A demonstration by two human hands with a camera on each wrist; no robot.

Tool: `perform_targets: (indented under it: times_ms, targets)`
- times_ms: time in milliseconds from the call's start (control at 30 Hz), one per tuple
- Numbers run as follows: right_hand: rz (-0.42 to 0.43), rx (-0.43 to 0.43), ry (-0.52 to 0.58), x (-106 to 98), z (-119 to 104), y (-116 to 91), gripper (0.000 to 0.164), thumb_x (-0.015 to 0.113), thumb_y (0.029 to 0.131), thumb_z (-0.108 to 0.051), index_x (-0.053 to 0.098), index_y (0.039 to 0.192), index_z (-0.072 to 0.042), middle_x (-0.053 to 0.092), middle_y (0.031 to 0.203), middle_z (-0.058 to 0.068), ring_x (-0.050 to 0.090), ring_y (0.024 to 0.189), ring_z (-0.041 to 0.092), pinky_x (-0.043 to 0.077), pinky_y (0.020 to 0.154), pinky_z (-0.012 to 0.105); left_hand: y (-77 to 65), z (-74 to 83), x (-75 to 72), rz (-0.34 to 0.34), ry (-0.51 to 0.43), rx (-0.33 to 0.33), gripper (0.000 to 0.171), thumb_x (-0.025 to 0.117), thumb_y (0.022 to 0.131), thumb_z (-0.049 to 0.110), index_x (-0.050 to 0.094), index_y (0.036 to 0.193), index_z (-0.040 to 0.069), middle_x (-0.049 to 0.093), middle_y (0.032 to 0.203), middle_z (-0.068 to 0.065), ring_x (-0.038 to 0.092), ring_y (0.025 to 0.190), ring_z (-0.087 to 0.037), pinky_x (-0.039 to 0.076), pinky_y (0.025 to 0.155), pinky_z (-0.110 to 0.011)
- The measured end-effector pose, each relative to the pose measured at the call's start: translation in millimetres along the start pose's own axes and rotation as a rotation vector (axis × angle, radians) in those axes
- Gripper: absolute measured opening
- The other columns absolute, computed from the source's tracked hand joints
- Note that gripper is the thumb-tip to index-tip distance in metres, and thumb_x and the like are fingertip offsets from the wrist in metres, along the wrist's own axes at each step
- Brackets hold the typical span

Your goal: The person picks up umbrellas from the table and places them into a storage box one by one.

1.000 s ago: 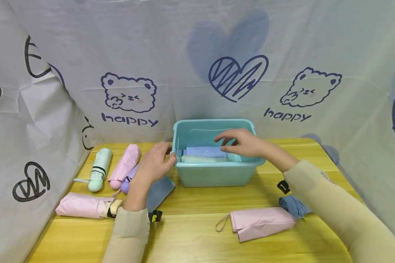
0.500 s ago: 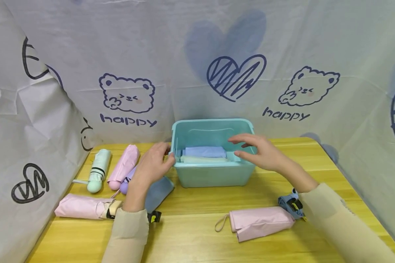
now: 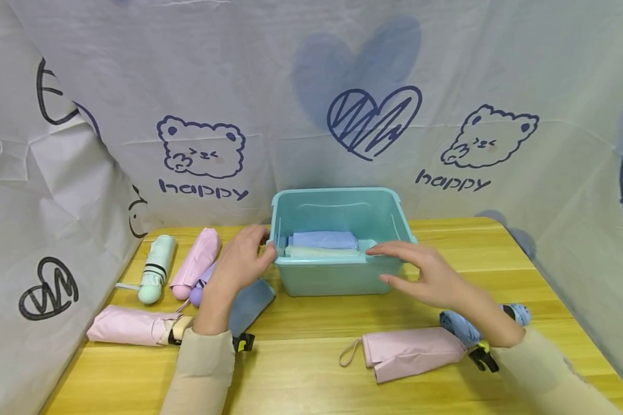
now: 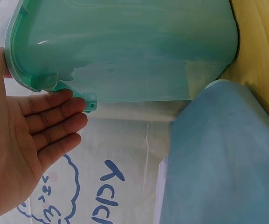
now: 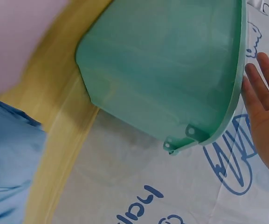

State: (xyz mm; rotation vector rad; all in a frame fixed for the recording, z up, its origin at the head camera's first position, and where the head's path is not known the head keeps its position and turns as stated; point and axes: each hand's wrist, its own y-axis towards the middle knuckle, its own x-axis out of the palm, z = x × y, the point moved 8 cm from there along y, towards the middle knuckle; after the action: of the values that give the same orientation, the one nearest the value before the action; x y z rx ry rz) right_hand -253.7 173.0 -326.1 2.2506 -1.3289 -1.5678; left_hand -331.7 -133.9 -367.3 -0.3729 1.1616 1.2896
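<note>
A light teal plastic bin [image 3: 342, 279] stands mid-table with a folded blue umbrella [image 3: 324, 240] and a pale green one [image 3: 319, 252] lying inside. My left hand [image 3: 244, 253] holds the bin's left rim, its thumb at the front corner and fingertips at the side handle [image 4: 90, 102]. In front of the bin's right front corner is my right hand [image 3: 426, 274], fingers spread and nothing between them. Under the right forearm lies a blue umbrella [image 3: 459, 327], partly hidden, beside a folded pink umbrella [image 3: 412, 350] with a wrist loop.
On the left lie a mint umbrella [image 3: 156, 268], two pink umbrellas [image 3: 199, 259], a purple umbrella [image 3: 196, 295] and a grey-blue one [image 3: 251, 302], partly behind the left arm. A printed white cloth [image 3: 301, 161] hangs behind the yellow wooden table [image 3: 301, 369].
My right hand has come out of the bin, moving right and towards me past its front rim. The left hand has stayed at the left rim.
</note>
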Motion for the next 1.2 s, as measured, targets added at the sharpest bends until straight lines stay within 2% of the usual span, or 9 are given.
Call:
perform_targets:
  times_ms: [167,300,500,600,733,900,1067,1200]
  targets:
    - [-0.005,-0.052,0.013,7.6,-9.5,-11.5,0.054,0.080,0.084,-0.001,0.065,0.135,-0.005,0.068,0.135,0.008,0.063,0.128,0.027,0.044,0.111,0.026,-0.1,0.4,-0.3,-0.004,0.001,-0.001,0.031,0.053,0.095,0.030,0.066,0.112,0.007,0.061,0.101,-0.003,0.055,0.089,-0.022,0.050,0.078,-0.040]
    - [-0.052,-0.039,0.009,16.3,-12.5,-21.8,0.055,0.080,0.085,-0.004,0.064,0.138,-0.007,0.067,0.137,0.008,0.062,0.129,0.024,0.045,0.110,0.026,-0.2,0.5,-0.6,-0.001,-0.001,0.000,0.031,0.053,0.095,0.029,0.066,0.112,0.007,0.063,0.102,-0.006,0.055,0.088,-0.022,0.050,0.077,-0.039]
    - [-0.157,-0.021,-0.052,32.1,-12.0,-40.7,0.054,0.080,0.089,-0.013,0.063,0.140,-0.016,0.066,0.138,0.001,0.064,0.125,0.023,0.054,0.101,0.041,0.0,0.3,-0.4,-0.001,0.002,0.001,0.030,0.053,0.095,0.029,0.066,0.112,0.007,0.064,0.102,-0.009,0.055,0.088,-0.022,0.050,0.076,-0.039]
    - [-0.223,0.001,-0.059,40.1,-7.7,-51.6,0.053,0.080,0.091,-0.018,0.062,0.141,-0.019,0.067,0.136,0.001,0.065,0.123,0.022,0.056,0.098,0.044,0.2,-0.1,-0.2,-0.002,0.004,0.001,0.029,0.053,0.095,0.029,0.066,0.111,0.008,0.063,0.101,-0.007,0.054,0.087,-0.022,0.049,0.075,-0.039]
    - [-0.328,0.052,-0.057,50.7,-0.9,-66.1,0.049,0.079,0.093,-0.025,0.063,0.139,-0.018,0.066,0.136,0.001,0.065,0.123,0.022,0.056,0.098,0.044,-0.2,0.5,-0.2,0.001,0.002,0.003,0.029,0.053,0.095,0.029,0.066,0.109,0.007,0.062,0.099,-0.007,0.054,0.086,-0.022,0.048,0.074,-0.038]
    - [-0.441,0.128,-0.081,63.6,6.4,-83.4,0.055,0.080,0.089,-0.033,0.064,0.139,-0.018,0.065,0.139,0.000,0.063,0.125,0.024,0.053,0.102,0.048,-0.3,1.6,-0.9,0.006,-0.002,0.007,0.029,0.053,0.095,0.029,0.066,0.109,0.007,0.062,0.099,-0.007,0.054,0.086,-0.022,0.048,0.074,-0.039]
    - [-0.515,0.178,-0.126,71.2,11.6,-98.9,0.065,0.084,0.083,-0.033,0.062,0.143,-0.020,0.062,0.142,0.000,0.061,0.127,0.026,0.052,0.103,0.052,-0.6,2.2,-1.8,0.009,-0.004,0.003,0.028,0.054,0.095,0.029,0.066,0.109,0.007,0.060,0.097,-0.004,0.054,0.085,-0.021,0.048,0.073,-0.038]
    - [-0.548,0.171,-0.191,73.6,15.1,-108.9,0.072,0.084,0.081,-0.032,0.058,0.147,-0.023,0.061,0.143,-0.001,0.061,0.126,0.025,0.053,0.101,0.050,-0.4,2.4,-1.5,0.005,-0.002,0.000,0.029,0.053,0.095,0.029,0.066,0.109,0.007,0.061,0.098,-0.004,0.054,0.086,-0.022,0.048,0.074,-0.038]
